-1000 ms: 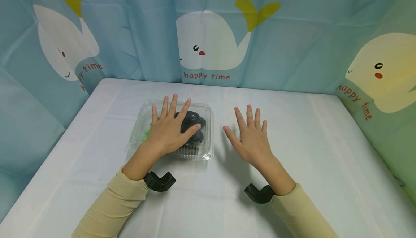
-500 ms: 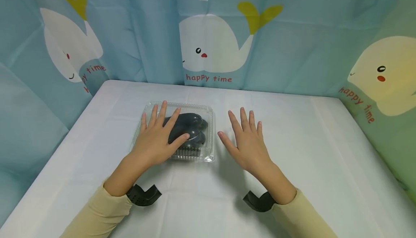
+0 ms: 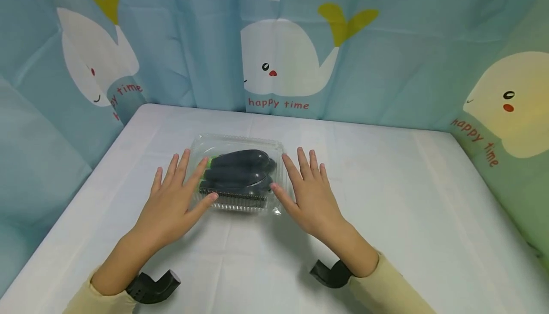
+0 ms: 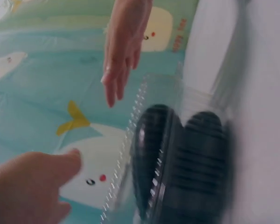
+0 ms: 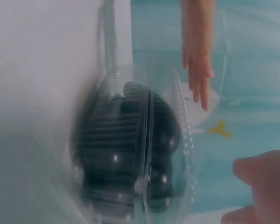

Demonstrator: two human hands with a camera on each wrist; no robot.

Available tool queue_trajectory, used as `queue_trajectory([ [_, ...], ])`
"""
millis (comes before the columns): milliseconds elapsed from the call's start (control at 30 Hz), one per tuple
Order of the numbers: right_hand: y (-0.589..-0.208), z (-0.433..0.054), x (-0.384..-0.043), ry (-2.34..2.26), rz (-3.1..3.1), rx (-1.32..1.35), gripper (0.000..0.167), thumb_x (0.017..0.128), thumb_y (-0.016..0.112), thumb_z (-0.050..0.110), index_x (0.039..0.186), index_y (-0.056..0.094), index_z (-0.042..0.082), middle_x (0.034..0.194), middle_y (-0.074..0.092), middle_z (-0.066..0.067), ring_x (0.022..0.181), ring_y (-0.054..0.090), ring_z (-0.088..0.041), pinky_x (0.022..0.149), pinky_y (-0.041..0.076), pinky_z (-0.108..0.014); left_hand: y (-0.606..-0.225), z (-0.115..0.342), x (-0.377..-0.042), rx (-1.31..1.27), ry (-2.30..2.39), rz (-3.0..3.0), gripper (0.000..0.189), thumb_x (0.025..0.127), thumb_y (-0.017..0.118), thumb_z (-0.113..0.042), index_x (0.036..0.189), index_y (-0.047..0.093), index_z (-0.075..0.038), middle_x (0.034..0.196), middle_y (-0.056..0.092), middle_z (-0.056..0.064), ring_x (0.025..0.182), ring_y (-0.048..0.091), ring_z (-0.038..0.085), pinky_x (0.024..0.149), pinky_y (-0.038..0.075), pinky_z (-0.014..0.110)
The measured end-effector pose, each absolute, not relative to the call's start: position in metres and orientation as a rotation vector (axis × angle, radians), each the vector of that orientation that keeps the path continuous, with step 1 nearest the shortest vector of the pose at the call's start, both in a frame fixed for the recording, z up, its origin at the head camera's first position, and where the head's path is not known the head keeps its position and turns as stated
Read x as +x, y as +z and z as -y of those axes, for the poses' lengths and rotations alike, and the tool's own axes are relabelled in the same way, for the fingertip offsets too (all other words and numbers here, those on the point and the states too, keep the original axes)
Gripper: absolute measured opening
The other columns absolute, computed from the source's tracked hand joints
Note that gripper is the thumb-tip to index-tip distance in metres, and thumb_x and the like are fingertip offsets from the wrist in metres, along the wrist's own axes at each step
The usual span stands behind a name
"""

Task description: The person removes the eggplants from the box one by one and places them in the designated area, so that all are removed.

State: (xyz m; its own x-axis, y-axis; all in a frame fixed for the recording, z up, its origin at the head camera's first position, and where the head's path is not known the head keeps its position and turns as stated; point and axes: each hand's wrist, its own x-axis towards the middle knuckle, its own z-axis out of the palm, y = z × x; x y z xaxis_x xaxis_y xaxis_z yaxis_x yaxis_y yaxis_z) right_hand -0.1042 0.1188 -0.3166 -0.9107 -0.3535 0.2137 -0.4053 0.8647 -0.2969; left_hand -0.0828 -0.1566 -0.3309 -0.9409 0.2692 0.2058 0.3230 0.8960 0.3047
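A clear plastic clamshell box [image 3: 236, 138] lies on the white table, its ridged side facing me. Inside are several glossy dark eggplants [image 3: 242, 159] with green stem ends pointing left. My left hand [image 3: 169, 204] hovers off the box's left side, fingers straight and spread, holding nothing. On the other side is my right hand [image 3: 310, 199], also spread; its thumb and index overlap the box's right edge in the head view. Whether they touch it I cannot tell. Both wrist views show the box [image 4: 142, 93] between the hands, partly blurred.
White cloth covers the table [image 3: 377, 199], whose far edge meets a blue curtain [image 3: 206, 42] printed with whales. A black wrist mount [image 3: 154, 288] sits on the left wrist, and another mount [image 3: 332, 273] on the right.
My left hand has moved left and toward me, uncovering the eggplants and the box. My right hand has shifted left toward the box's right edge. The box stays on the table.
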Motion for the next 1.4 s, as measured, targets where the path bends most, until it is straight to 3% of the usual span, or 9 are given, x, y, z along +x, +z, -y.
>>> queue_trajectory([
  [233, -0.314, -0.098, -0.108, 0.506, 2.853, 0.727, 0.067, 0.093, 0.034, 0.055, 0.144, 0.03, 0.01, 0.148, 0.015, -0.021, 0.137, 0.004, -0.034, 0.109, 0.01, -0.046, -0.346, 0.172, -0.078, -0.43, -0.745, 2.758, 0.065, 0.094, 0.046, -0.04, 0.147, 0.02, -0.012, 0.15, 0.012, 0.018, 0.136, 0.008, 0.035, 0.102, 0.011, 0.061],
  [467, -0.314, -0.077, -0.113, 0.445, 2.785, 0.852, 0.063, 0.094, 0.04, 0.049, 0.139, 0.038, 0.006, 0.145, 0.024, -0.023, 0.135, 0.013, -0.038, 0.109, 0.014, -0.043, -0.363, 0.177, -0.08, -0.356, -1.091, 2.566, 0.065, 0.096, 0.046, -0.024, 0.148, 0.009, -0.011, 0.15, 0.017, 0.014, 0.135, 0.016, 0.033, 0.1, 0.018, 0.061],
  [500, -0.315, -0.073, -0.114, 0.435, 2.776, 0.872, 0.062, 0.094, 0.041, 0.048, 0.138, 0.039, 0.005, 0.145, 0.025, -0.023, 0.134, 0.015, -0.038, 0.108, 0.015, -0.044, -0.365, 0.179, -0.08, -0.32, -1.175, 2.526, 0.063, 0.096, 0.045, -0.021, 0.148, 0.01, -0.009, 0.149, 0.02, 0.015, 0.134, 0.019, 0.033, 0.1, 0.02, 0.058],
  [600, -0.32, -0.06, -0.115, 0.406, 2.759, 0.939, 0.06, 0.093, 0.043, 0.047, 0.136, 0.042, 0.005, 0.143, 0.029, -0.024, 0.133, 0.019, -0.039, 0.107, 0.019, -0.046, -0.373, 0.185, -0.081, -0.205, -1.429, 2.416, 0.055, 0.098, 0.039, -0.016, 0.146, 0.014, -0.002, 0.143, 0.03, 0.018, 0.129, 0.028, 0.034, 0.102, 0.028, 0.032],
  [733, -0.323, -0.044, -0.112, 0.383, 2.756, 0.995, 0.059, 0.093, 0.043, 0.048, 0.135, 0.045, 0.006, 0.142, 0.031, -0.024, 0.132, 0.022, -0.04, 0.105, 0.023, -0.047, -0.379, 0.192, -0.082, -0.085, -1.633, 2.348, 0.049, 0.101, 0.029, -0.02, 0.142, 0.021, 0.004, 0.136, 0.038, 0.022, 0.122, 0.037, 0.03, 0.089, 0.03, 0.007],
  [900, -0.321, -0.03, -0.11, 0.378, 2.826, 0.998, 0.059, 0.094, 0.039, 0.05, 0.137, 0.042, 0.009, 0.145, 0.027, -0.021, 0.135, 0.017, -0.036, 0.108, 0.018, -0.042, -0.381, 0.195, -0.082, -0.041, -1.701, 2.317, 0.047, 0.101, 0.027, -0.021, 0.14, 0.026, 0.005, 0.131, 0.043, 0.02, 0.114, 0.043, 0.009, 0.085, 0.034, 0.009],
  [1000, -0.324, -0.023, -0.113, 0.356, 2.85, 1.003, 0.059, 0.094, 0.039, 0.05, 0.138, 0.041, 0.01, 0.145, 0.027, -0.02, 0.135, 0.017, -0.035, 0.108, 0.017, -0.042, -0.382, 0.196, -0.083, -0.02, -1.796, 2.275, 0.047, 0.101, 0.029, -0.022, 0.138, 0.03, 0.007, 0.123, 0.05, 0.01, 0.105, 0.046, 0.004, 0.082, 0.039, 0.012],
  [1133, -0.329, -0.015, -0.119, 0.301, 2.854, 1.015, 0.059, 0.094, 0.038, 0.05, 0.139, 0.04, 0.011, 0.144, 0.029, -0.02, 0.134, 0.019, -0.034, 0.108, 0.017, -0.042, -0.386, 0.198, -0.085, 0.029, -2.079, 2.207, 0.055, 0.1, 0.031, -0.034, 0.134, 0.035, 0.01, 0.111, 0.053, -0.005, 0.1, 0.048, 0.006, 0.078, 0.043, 0.015],
  [1400, -0.334, -0.006, -0.124, 0.222, 2.812, 1.026, 0.057, 0.093, 0.042, 0.048, 0.136, 0.043, 0.011, 0.142, 0.033, -0.019, 0.132, 0.026, -0.032, 0.107, 0.02, -0.043, -0.393, 0.203, -0.087, 0.073, -2.277, 2.2, 0.066, 0.099, 0.029, -0.042, 0.13, 0.035, 0.016, 0.11, 0.053, -0.006, 0.099, 0.05, 0.006, 0.081, 0.044, 0.018],
])
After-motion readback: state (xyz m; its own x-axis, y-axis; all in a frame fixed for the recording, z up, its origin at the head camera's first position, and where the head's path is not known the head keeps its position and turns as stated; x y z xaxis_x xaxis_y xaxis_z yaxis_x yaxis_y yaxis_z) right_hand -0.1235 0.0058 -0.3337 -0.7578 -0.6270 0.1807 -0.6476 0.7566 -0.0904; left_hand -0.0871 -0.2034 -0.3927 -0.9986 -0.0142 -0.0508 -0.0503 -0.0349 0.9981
